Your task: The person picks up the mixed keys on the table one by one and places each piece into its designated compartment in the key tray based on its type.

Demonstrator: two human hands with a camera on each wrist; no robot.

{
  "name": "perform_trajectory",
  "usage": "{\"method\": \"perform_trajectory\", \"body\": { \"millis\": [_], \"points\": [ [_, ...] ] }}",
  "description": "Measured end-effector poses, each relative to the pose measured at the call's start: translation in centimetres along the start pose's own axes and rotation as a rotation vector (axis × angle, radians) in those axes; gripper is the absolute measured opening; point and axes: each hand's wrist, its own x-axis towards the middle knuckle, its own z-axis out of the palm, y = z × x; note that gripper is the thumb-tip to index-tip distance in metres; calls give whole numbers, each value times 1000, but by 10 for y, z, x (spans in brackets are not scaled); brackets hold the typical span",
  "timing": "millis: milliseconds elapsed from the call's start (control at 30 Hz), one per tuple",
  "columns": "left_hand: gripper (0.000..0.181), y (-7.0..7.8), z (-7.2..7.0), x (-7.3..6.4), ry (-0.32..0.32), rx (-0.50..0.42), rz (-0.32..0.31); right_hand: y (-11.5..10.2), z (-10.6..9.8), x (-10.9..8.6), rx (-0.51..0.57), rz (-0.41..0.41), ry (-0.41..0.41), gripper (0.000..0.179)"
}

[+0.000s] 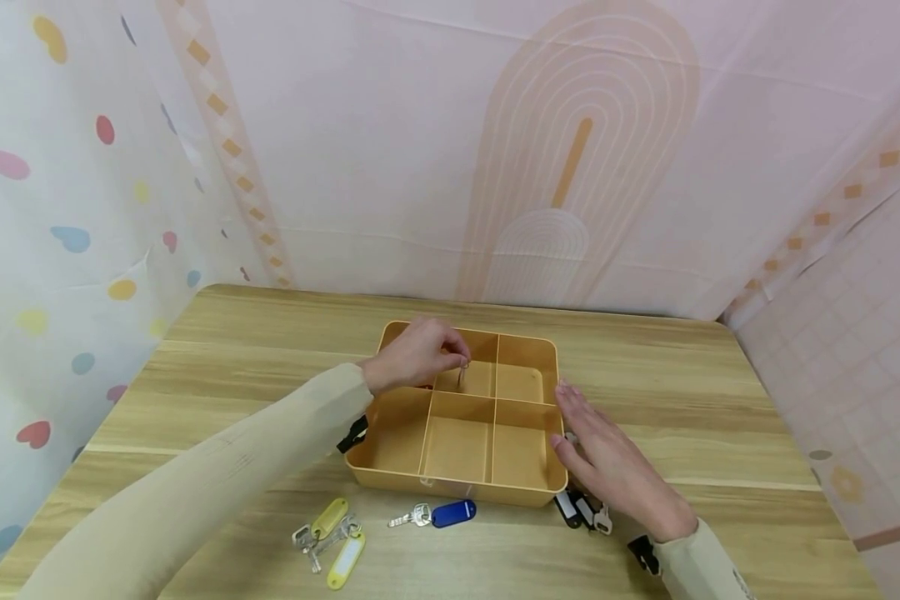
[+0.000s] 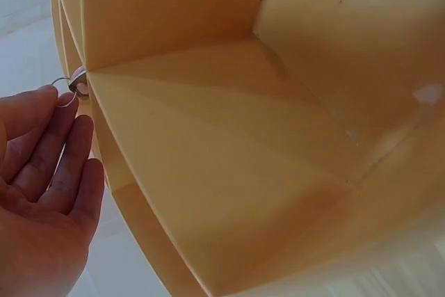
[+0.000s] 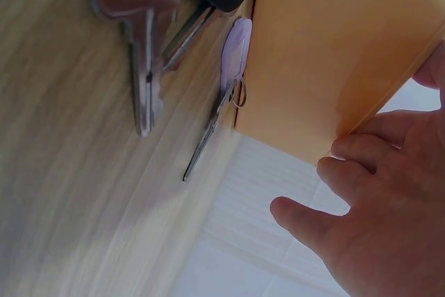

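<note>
My left hand reaches over the back middle compartment of a yellow-orange divided box. Its thumb and fingertips pinch a thin metal key ring, from which a small key seems to hang; most of that key is hidden behind a divider in the left wrist view. My right hand lies along the box's right wall with fingers extended, touching the rim in the right wrist view. Something small and red shows beneath the left hand in the back left compartment, mostly covered.
In front of the box lie a key with a blue tag and keys with yellow tags. By its right side are black tags with keys, plus a lilac-tagged key. A patterned cloth hangs behind the wooden table.
</note>
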Motion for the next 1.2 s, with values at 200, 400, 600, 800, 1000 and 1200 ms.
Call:
{"method": "perform_trajectory", "body": {
  "millis": [200,400,600,800,1000,1200],
  "points": [
    [27,1,-1,0,-34,0,-36,0,0,0,-2,0,0,67],
    [60,2,-10,-12,-44,21,-8,2,1,1,-7,-1,5,66],
    [74,5,-22,-40,-6,55,43,3,1,2,-12,-6,10,66],
    [78,4,-20,-74,70,240,112,3,-1,2,-12,-2,4,66],
    [79,1,-10,-100,139,327,130,4,-1,-1,-5,16,7,67],
    [83,-6,3,-119,159,361,63,7,-5,-8,53,49,4,68]
  ]
}}
